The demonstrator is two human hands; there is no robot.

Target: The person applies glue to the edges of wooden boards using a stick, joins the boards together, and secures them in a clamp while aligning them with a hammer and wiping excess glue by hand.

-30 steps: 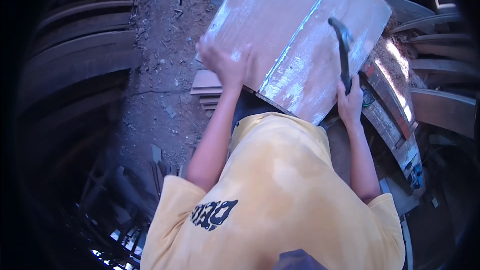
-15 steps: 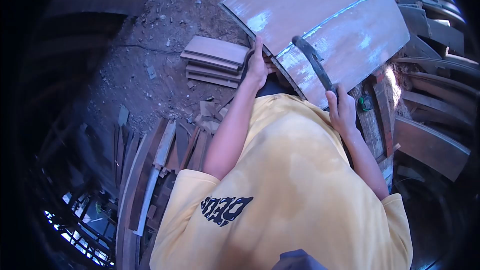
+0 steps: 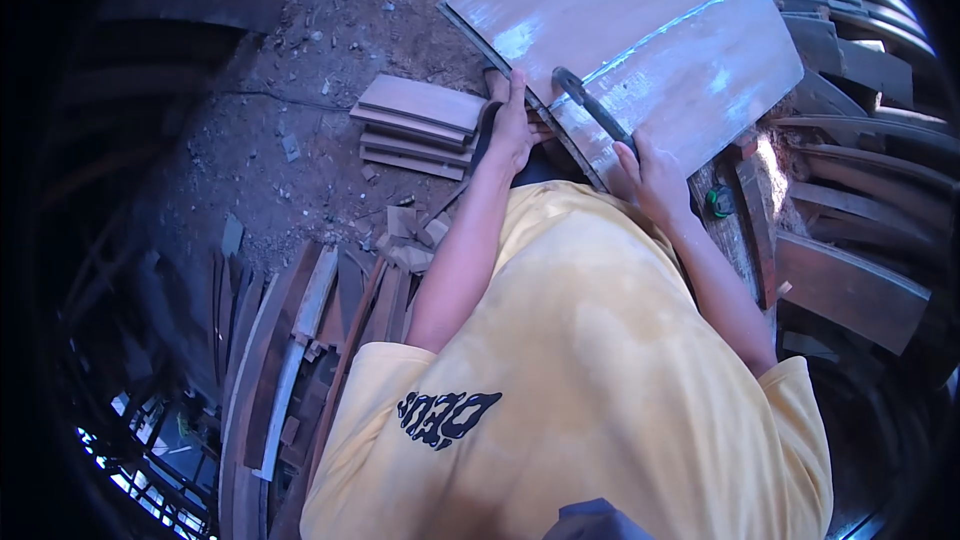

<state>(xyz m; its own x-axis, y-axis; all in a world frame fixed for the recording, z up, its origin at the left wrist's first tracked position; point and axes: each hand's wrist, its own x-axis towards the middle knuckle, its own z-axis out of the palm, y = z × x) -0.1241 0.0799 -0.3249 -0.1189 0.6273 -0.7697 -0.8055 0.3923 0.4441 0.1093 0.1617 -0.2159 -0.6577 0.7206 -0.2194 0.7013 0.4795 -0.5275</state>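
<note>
A large wooden panel (image 3: 620, 0) with whitish smears lies tilted across my lap. A seam with a pale line splits it into two boards. My left hand (image 3: 515, 130) grips its near left edge, thumb along the rim and fingers underneath. In my right hand (image 3: 655, 180) is a dark hammer (image 3: 600, 118), closed in by the fingers at the handle. The hammer's head is over the panel, close to the near end of the seam; whether it touches the wood I cannot tell.
Several short boards (image 3: 420, 110) are stacked on the dirt ground to the left. A green-and-black tape measure (image 3: 719, 201) rests on a plank at the right. Curved wooden pieces (image 3: 850, 290) pile up on the right, and long strips (image 3: 275, 380) stand at the lower left.
My right hand has moved left and slightly up with the hammer, bringing its head nearer the panel's left edge at the seam. My left hand stays on the edge.
</note>
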